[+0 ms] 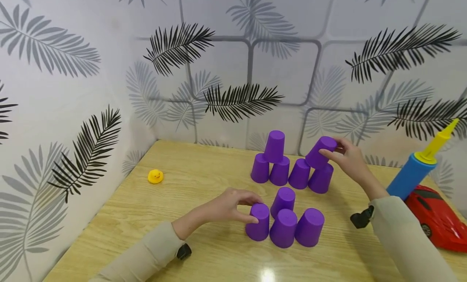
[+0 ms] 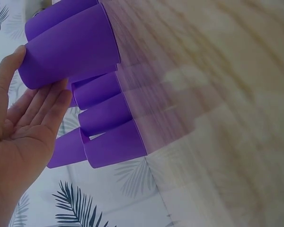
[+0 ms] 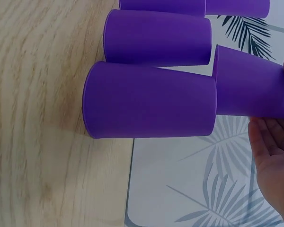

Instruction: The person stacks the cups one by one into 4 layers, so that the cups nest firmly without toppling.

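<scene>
If released off-centre on the table (image 1: pixel 204 168), possible topple of the whole right rear pair of cups (image 1: pixel 299 174); lesser risk, slip of the tilted cup (image 1: pixel 315 155), held over that pair in right grip (image 1: pixel 348 158). Left grip (image 1: pixel 230 206) around front-left cup (image 1: pixel 258 228); possible knock to close neighbours (image 1: pixel 283 230). Beside right sleeve (image 1: pixel 405 233), as obstacles: red car (image 1: pixel 438 221), blue-and-yellow pump (image 1: pixel 412 174). Well apart, leftward: yellow duck (image 1: pixel 155 176).

Head view bright, glare low on table (image 1: pixel 204 168); wrist views dimmer, left hazy.
</scene>
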`<state>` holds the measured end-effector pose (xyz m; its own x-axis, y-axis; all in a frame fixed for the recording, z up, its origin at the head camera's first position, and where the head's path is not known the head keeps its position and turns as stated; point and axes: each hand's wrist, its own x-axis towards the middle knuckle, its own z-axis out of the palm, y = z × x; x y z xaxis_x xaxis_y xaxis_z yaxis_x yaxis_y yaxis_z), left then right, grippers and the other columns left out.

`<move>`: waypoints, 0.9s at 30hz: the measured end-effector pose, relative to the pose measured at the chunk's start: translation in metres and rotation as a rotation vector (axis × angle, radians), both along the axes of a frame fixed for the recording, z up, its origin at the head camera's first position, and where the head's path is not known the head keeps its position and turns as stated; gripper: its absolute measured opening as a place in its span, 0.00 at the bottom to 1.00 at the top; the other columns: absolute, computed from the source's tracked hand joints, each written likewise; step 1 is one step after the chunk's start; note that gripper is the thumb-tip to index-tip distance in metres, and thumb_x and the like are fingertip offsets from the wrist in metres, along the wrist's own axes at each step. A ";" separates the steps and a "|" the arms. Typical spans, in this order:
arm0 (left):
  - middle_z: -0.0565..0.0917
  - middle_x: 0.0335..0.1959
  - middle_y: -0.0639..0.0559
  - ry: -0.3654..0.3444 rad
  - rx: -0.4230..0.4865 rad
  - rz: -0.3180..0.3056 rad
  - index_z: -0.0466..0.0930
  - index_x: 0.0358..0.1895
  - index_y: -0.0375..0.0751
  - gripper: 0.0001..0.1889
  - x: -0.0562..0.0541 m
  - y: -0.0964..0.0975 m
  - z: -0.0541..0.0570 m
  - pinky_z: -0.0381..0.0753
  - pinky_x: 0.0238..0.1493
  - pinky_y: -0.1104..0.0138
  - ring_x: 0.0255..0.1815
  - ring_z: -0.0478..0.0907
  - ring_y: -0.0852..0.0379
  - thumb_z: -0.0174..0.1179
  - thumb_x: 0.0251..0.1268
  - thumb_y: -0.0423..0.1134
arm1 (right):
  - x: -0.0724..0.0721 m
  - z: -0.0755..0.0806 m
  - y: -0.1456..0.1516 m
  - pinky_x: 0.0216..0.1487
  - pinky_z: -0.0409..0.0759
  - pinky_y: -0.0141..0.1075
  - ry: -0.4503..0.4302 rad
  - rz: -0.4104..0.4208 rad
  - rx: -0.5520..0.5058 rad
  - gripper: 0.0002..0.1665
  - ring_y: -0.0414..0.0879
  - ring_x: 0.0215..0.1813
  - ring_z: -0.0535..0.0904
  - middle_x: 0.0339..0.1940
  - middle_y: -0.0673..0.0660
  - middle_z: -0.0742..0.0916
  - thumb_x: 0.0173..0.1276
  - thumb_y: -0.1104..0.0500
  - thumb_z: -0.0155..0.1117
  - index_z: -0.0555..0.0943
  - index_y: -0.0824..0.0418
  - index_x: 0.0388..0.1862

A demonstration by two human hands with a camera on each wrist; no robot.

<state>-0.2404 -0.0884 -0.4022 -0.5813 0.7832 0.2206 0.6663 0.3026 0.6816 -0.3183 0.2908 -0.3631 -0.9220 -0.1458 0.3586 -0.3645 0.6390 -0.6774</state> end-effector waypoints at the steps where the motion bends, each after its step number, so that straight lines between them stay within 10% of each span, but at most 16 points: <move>1: 0.86 0.52 0.47 -0.003 -0.001 -0.001 0.79 0.57 0.38 0.23 0.000 0.001 0.000 0.80 0.60 0.76 0.54 0.84 0.57 0.70 0.59 0.40 | 0.000 0.000 0.000 0.55 0.80 0.27 0.002 0.007 0.003 0.33 0.19 0.48 0.70 0.54 0.55 0.78 0.71 0.47 0.62 0.69 0.64 0.67; 11: 0.86 0.52 0.46 -0.015 -0.014 -0.004 0.78 0.57 0.38 0.23 0.001 0.006 0.001 0.79 0.60 0.77 0.53 0.84 0.57 0.71 0.58 0.39 | 0.000 0.003 0.001 0.55 0.78 0.25 -0.022 0.017 0.017 0.33 0.20 0.49 0.70 0.57 0.61 0.79 0.71 0.47 0.62 0.69 0.63 0.68; 18: 0.86 0.52 0.46 -0.048 -0.010 -0.010 0.78 0.57 0.38 0.23 0.001 0.007 -0.001 0.79 0.60 0.77 0.54 0.84 0.57 0.70 0.59 0.39 | 0.009 -0.006 0.006 0.65 0.75 0.39 0.054 0.017 0.005 0.35 0.45 0.59 0.72 0.61 0.66 0.76 0.71 0.53 0.63 0.65 0.67 0.70; 23: 0.86 0.53 0.47 -0.043 -0.006 -0.001 0.78 0.57 0.39 0.23 -0.001 0.005 -0.002 0.79 0.61 0.76 0.54 0.84 0.57 0.70 0.59 0.40 | 0.032 -0.012 0.010 0.58 0.69 0.15 0.167 0.004 -0.037 0.33 0.25 0.56 0.68 0.60 0.66 0.76 0.70 0.59 0.64 0.67 0.70 0.69; 27: 0.86 0.52 0.48 -0.055 -0.004 0.015 0.79 0.57 0.39 0.24 -0.001 0.002 -0.001 0.79 0.62 0.75 0.54 0.84 0.57 0.70 0.59 0.42 | 0.055 -0.019 0.009 0.59 0.69 0.12 0.217 0.091 -0.060 0.28 0.21 0.57 0.69 0.58 0.47 0.78 0.67 0.67 0.64 0.71 0.68 0.65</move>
<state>-0.2414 -0.0865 -0.4028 -0.6045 0.7749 0.1847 0.6229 0.3152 0.7160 -0.2630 0.2997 -0.3821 -0.8065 -0.1970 0.5574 -0.5598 0.5577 -0.6129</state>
